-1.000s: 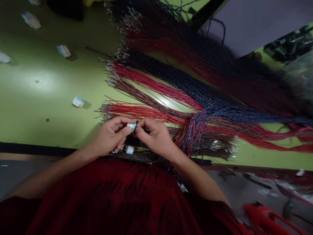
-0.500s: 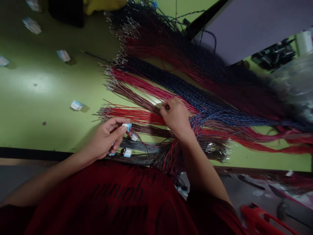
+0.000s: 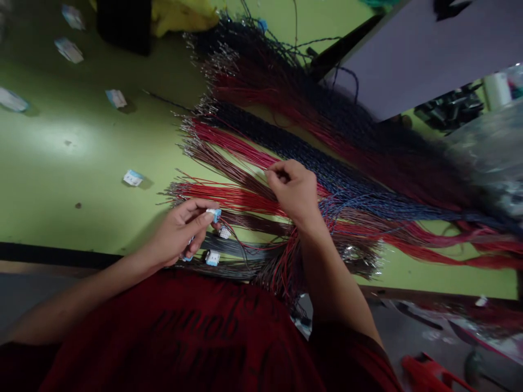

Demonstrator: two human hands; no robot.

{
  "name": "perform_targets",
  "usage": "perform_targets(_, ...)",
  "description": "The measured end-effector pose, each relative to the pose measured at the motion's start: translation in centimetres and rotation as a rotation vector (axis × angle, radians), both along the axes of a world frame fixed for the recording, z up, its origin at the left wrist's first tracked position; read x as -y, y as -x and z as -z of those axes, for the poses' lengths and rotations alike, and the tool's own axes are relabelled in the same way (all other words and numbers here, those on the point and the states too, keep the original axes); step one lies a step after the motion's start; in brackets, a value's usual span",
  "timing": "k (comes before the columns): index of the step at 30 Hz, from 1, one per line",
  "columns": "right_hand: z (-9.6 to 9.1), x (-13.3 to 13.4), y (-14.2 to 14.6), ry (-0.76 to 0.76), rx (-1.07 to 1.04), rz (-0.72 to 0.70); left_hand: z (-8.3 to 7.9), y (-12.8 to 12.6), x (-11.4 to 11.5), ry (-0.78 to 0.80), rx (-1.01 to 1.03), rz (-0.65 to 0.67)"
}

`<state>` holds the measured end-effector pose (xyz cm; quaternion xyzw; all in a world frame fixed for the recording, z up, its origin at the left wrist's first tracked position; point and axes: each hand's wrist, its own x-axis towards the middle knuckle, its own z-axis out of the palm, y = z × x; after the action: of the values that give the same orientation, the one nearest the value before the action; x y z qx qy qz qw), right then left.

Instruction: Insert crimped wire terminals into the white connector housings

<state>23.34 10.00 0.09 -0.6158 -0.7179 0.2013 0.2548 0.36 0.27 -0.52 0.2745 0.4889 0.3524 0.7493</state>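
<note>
My left hand (image 3: 180,231) is closed, with thumb and fingers pinching a small blue-and-white plug connector (image 3: 215,214). Thin dark and red wires run from that connector to the right. Over the bundles of pink-red wires (image 3: 229,140) and brown wires (image 3: 231,166), my right hand (image 3: 296,188) is closed in a pinch; whatever lies between its fingertips is hidden. The bright red wires (image 3: 229,193) pass between the two hands. Just below the left fingers are a white connector (image 3: 224,232) and a blue-and-white one (image 3: 212,257), on grey wires (image 3: 241,247).
Several loose connectors (image 3: 133,177) lie on the green table (image 3: 90,207) to the left. Twisted blue-black wires (image 3: 286,133) stretch across the back. A purple-grey panel (image 3: 392,60) slants over the upper right. A clear plastic bag (image 3: 486,147) sits at right.
The head view has shifted slightly, so table items appear a little farther right and lower. My right hand has moved slightly left and away from me; my left hand still pinches the connector.
</note>
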Motion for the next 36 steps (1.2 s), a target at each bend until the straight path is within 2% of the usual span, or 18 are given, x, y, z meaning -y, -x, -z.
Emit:
perform_targets(5,1.2,-2.7,2.9,0.072,0.176,-0.137,0.2,0.0,0.0,0.012,0.012,-0.007)
perform_targets(8,0.7,-2.8,2.6,0.070,0.083,-0.119,0.0,0.0,0.0,0.032,0.010,-0.002)
perform_targets(11,-0.7,-1.7,0.9,0.165,-0.040,-0.093,-0.3,0.1,-0.1,0.041,0.011,0.012)
perform_targets(15,-3.5,0.5,-0.1,0.323,-0.090,-0.152,-0.6,0.0,-0.2,0.034,-0.004,0.019)
perform_targets(18,-5.8,2.5,1.8,0.257,-0.256,-0.213,-0.5,-0.1,-0.1,0.013,-0.026,0.027)
perform_targets(20,-6.4,3.9,3.7,0.272,-0.403,-0.320,-0.4,-0.1,0.0,0.009,-0.038,0.032)
perform_targets(22,-5.9,4.9,5.2,0.399,-0.556,-0.436,-0.2,-0.1,0.0,0.016,-0.045,0.031)
perform_targets(23,-5.4,5.3,5.7,0.463,-0.611,-0.441,-0.2,0.0,0.0,0.020,-0.042,0.025)
perform_targets(25,-3.9,5.6,5.8,0.524,-0.659,-0.336,-0.1,0.0,0.0,0.028,-0.024,0.017)
perform_targets(27,-2.7,5.7,5.2,0.500,-0.621,-0.179,-0.2,0.1,-0.1,0.042,-0.002,0.009)
perform_targets(29,-2.1,5.8,4.5,0.458,-0.555,-0.098,-0.3,0.1,-0.2,0.064,0.008,0.001)
perform_targets(36,-2.3,6.3,4.1,0.343,-0.431,-0.144,-0.3,0.3,-0.4,0.084,0.055,0.000)
